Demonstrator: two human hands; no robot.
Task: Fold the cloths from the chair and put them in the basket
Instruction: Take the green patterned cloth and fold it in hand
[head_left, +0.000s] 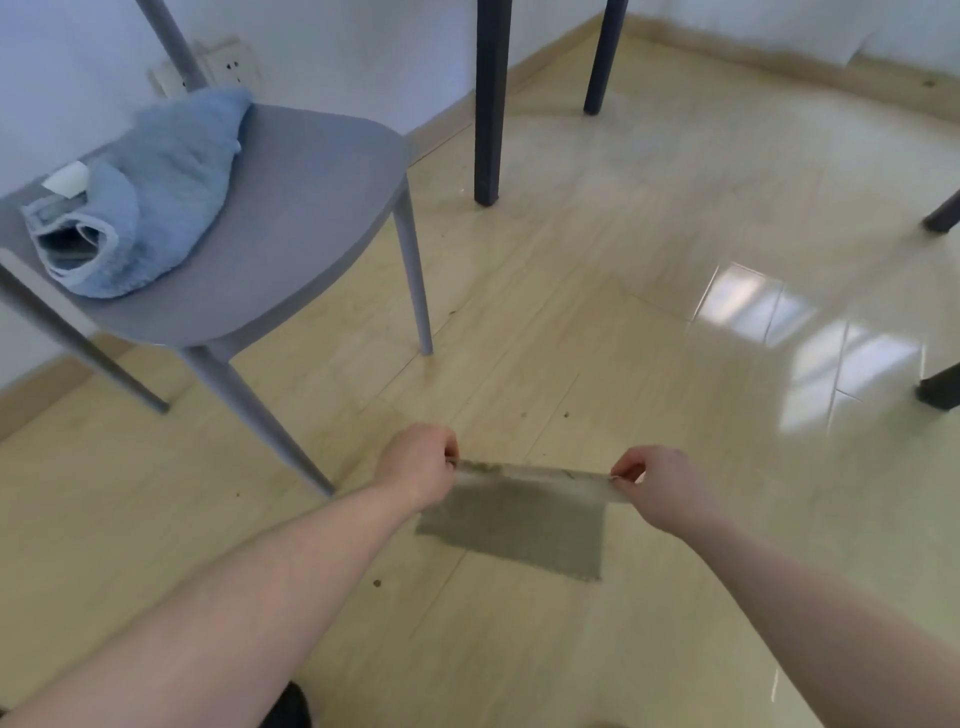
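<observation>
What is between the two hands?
The grey cloth, its top edge stretched from the left hand to the right hand, in the head view.

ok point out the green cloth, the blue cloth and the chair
green cloth (511, 525), head view, middle of the hanging panel
blue cloth (166, 187), head view, middle of the fluffy heap
chair (311, 208), head view, bare part of the seat

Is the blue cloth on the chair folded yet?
No. The blue cloth lies crumpled in a heap on the chair seat.
</observation>
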